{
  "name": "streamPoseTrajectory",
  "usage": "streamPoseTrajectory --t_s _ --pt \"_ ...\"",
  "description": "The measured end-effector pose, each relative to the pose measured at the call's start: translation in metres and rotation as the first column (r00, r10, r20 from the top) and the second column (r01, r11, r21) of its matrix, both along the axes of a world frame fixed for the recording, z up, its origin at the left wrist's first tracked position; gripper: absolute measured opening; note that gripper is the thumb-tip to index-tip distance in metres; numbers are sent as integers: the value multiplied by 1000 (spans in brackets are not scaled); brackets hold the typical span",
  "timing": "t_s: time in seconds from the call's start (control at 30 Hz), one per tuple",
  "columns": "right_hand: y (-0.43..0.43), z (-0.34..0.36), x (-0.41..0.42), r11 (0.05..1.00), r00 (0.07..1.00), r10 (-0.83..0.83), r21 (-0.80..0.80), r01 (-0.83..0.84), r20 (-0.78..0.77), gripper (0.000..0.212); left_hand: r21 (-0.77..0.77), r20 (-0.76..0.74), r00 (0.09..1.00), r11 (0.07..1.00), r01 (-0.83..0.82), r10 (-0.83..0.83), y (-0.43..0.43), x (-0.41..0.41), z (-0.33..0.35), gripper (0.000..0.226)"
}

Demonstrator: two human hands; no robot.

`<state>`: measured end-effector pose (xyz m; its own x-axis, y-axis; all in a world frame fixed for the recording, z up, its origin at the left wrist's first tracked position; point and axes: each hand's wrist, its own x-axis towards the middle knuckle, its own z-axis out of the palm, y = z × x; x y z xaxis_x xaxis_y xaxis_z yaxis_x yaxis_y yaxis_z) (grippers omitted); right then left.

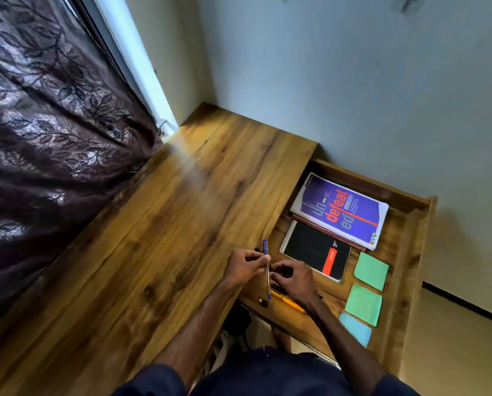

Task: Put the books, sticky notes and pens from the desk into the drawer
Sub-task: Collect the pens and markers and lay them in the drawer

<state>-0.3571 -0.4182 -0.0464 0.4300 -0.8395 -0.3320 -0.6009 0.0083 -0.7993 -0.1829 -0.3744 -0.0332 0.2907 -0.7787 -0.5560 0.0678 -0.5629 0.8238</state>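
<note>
Pen | left hand pinches | at desk edge, drawer alongside

Dk navy short sleeves; forearms bare.

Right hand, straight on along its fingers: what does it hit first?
Probably the blue pen pinched in the left hand; the right hand points up-left at it from close by. Depth is unclear from one view, so it could meet the left hand's fingers instead.

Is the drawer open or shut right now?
Open. The drawer is pulled out past the desk edge; purple book and sticky notes lie visible inside.
</note>
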Motion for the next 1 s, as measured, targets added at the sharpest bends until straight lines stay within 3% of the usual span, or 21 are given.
streamPoseTrajectory --t_s 0.27,0.43,0.63,0.83,1.0 --pt "-23 -33 -42 987 976 -153 13 157 -158 13 61 132 990 997 36 -44 -9 -20 -5 26" --pt "-37 -53 -67 987 943 -145 21 158 -300 10 90 112 990 993 78 -88 -15 -32 -4 20" --pt "-48 -69 -79 999 914 -23 31 39 -406 13 113 -37 996 990 80 -76 -15 -44 -4 12" --pt "-50 -77 -71 995 868 98 24 -99 -487 15 117 -14 998 991 65 -64 -10 -47 -5 15" --pt "-49 -87 -70 994 849 95 -1 -112 -520 14 108 8 999 993 42 -43 -7 -46 -5 15"
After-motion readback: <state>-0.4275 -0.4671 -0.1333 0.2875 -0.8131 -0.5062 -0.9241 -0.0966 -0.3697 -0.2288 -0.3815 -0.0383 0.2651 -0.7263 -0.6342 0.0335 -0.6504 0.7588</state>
